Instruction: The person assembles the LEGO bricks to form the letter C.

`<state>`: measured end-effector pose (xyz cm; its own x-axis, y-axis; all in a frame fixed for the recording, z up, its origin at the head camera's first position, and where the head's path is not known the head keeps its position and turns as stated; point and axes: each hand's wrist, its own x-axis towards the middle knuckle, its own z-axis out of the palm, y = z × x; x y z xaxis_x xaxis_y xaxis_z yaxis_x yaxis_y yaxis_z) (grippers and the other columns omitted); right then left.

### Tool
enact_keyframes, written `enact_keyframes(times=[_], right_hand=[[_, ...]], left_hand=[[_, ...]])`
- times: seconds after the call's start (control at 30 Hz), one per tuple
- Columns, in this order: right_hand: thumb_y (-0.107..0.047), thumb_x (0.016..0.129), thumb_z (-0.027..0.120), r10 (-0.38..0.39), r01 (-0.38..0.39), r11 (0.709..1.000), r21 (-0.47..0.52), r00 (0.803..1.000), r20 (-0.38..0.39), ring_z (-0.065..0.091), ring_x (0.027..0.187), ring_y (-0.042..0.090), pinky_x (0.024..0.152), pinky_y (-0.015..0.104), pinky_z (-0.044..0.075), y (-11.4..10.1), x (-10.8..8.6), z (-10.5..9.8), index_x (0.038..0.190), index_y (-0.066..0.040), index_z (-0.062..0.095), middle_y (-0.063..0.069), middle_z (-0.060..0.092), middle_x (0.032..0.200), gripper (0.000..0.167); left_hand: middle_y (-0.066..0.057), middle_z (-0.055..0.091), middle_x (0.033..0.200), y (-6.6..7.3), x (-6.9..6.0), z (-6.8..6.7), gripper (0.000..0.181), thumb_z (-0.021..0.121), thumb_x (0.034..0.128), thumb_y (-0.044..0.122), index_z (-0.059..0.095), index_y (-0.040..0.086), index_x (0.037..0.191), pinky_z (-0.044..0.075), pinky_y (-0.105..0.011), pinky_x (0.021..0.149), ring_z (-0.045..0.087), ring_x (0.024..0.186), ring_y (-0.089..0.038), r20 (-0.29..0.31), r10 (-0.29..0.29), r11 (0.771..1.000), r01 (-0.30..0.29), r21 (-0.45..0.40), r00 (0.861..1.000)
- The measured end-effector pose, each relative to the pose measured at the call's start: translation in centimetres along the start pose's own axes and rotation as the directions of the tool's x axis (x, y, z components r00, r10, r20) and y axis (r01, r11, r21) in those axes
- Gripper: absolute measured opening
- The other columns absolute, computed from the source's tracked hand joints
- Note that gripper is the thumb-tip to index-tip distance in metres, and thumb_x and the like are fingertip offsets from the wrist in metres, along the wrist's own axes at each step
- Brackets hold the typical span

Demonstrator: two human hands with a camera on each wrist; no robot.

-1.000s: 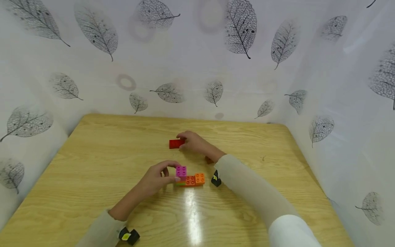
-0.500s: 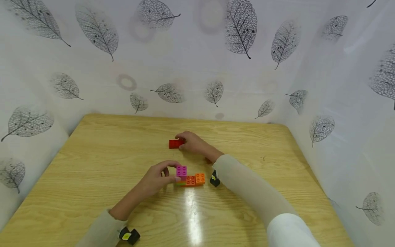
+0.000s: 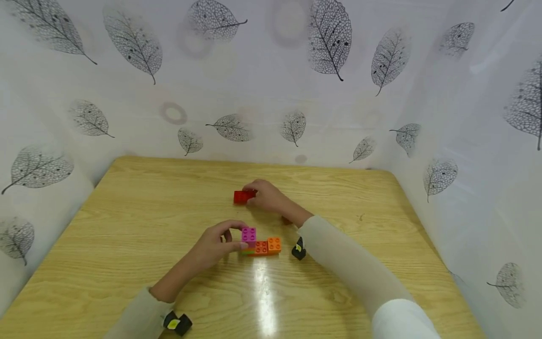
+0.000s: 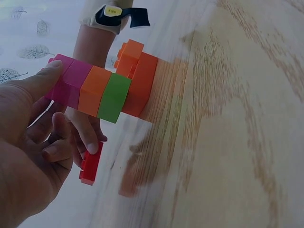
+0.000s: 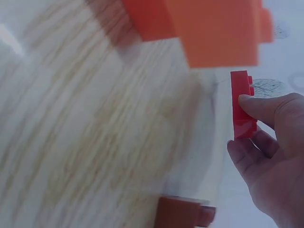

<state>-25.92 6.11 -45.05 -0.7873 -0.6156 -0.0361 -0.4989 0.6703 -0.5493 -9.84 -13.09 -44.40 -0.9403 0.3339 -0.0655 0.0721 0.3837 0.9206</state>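
My left hand (image 3: 211, 242) holds the top of a stack of toy building bricks between thumb and finger. That top is a magenta brick (image 3: 249, 234); more magenta, an orange brick (image 4: 95, 90) and a green brick (image 4: 114, 97) lie below it. A long red-orange brick (image 4: 145, 80) forms the base on the table, with another orange brick (image 3: 274, 244) on its right end. Farther back, my right hand (image 3: 266, 195) pinches a red toy brick (image 3: 241, 197). In the right wrist view the red brick (image 5: 241, 107) shows its studs facing right.
A brown brick (image 5: 176, 212) lies on the wooden table (image 3: 169, 188), partly hidden beneath my right forearm in the head view. A white curtain (image 3: 254, 94) printed with leaves stands behind and beside the table. Both sleeves carry a small black wrist device (image 3: 177, 323).
My right hand and the red brick have shifted very slightly to the right. My left hand and the stack stay where they were.
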Motion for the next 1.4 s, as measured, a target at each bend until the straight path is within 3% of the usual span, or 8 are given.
enact_keyframes(times=[0.43, 0.6, 0.77, 1.03, 1.23, 1.4], right_hand=[[-0.019, 0.096, 0.071, -0.049, 0.056, 0.995, 0.078, 0.995, -0.090, 0.058, 0.106, 0.019, 0.086, 0.034, 0.052, -1.7, -3.4, -2.3, 0.131, -0.013, 0.066, 0.006, 0.063, 0.124, 0.036], [-0.021, 0.097, 0.069, -0.084, 0.094, 0.993, 0.077, 0.989, -0.119, 0.059, 0.107, 0.018, 0.086, 0.031, 0.052, -2.4, -5.1, -3.2, 0.132, -0.013, 0.065, 0.004, 0.062, 0.126, 0.036], [-0.018, 0.097, 0.070, -0.132, 0.155, 0.979, 0.136, 0.978, -0.164, 0.059, 0.103, 0.018, 0.087, 0.034, 0.054, -2.8, -6.9, -3.9, 0.130, -0.009, 0.065, 0.005, 0.062, 0.126, 0.034], [-0.019, 0.098, 0.069, -0.163, 0.200, 0.958, 0.208, 0.970, -0.181, 0.059, 0.106, 0.016, 0.090, 0.035, 0.054, -3.1, -9.7, -3.7, 0.131, -0.011, 0.064, 0.003, 0.061, 0.127, 0.034], [-0.022, 0.098, 0.069, -0.149, 0.192, 0.955, 0.225, 0.969, -0.196, 0.061, 0.100, 0.016, 0.077, 0.040, 0.056, -3.4, -11.9, -3.4, 0.130, -0.012, 0.065, 0.002, 0.061, 0.126, 0.034], [-0.021, 0.096, 0.070, -0.190, 0.240, 0.951, 0.196, 0.952, -0.241, 0.057, 0.094, 0.013, 0.074, 0.040, 0.053, -3.4, -13.3, -3.0, 0.127, -0.011, 0.066, 0.002, 0.063, 0.122, 0.033]], left_hand=[[-0.002, 0.065, 0.120, -0.3, 0.1, 0.0, 0.047, 0.079, 0.0876, 0.036, 0.064, 0.021, 0.130, 0.047, -0.028, 0.055, 0.054, 0.080, -0.022, 0.003, 0.018, 1.000, -0.018, -0.002, 1.000], [-0.003, 0.064, 0.115, -0.3, 0.1, 0.0, 0.048, 0.079, 0.0874, 0.037, 0.064, 0.020, 0.130, 0.047, -0.028, 0.054, 0.053, 0.079, -0.021, 0.001, 0.015, 1.000, -0.015, 0.004, 1.000], [-0.003, 0.064, 0.117, -0.4, 0.2, 0.0, 0.051, 0.079, 0.0877, 0.037, 0.064, 0.016, 0.132, 0.046, -0.027, 0.054, 0.053, 0.079, -0.021, 0.005, 0.023, 1.000, -0.023, 0.005, 1.000], [-0.002, 0.065, 0.120, -0.3, 0.1, -0.1, 0.048, 0.079, 0.0875, 0.037, 0.065, 0.020, 0.130, 0.046, -0.027, 0.055, 0.053, 0.081, -0.022, 0.002, 0.020, 1.000, -0.020, -0.001, 1.000], [-0.002, 0.066, 0.117, -0.2, 0.0, 0.0, 0.042, 0.080, 0.0869, 0.035, 0.066, 0.023, 0.125, 0.045, -0.026, 0.055, 0.053, 0.082, -0.023, -0.006, 0.004, 1.000, -0.004, -0.010, 1.000], [-0.002, 0.067, 0.116, -0.1, 0.1, 0.0, 0.040, 0.080, 0.0872, 0.033, 0.066, 0.023, 0.123, 0.046, -0.027, 0.054, 0.053, 0.081, -0.024, -0.016, 0.020, 1.000, -0.020, -0.014, 1.000]])
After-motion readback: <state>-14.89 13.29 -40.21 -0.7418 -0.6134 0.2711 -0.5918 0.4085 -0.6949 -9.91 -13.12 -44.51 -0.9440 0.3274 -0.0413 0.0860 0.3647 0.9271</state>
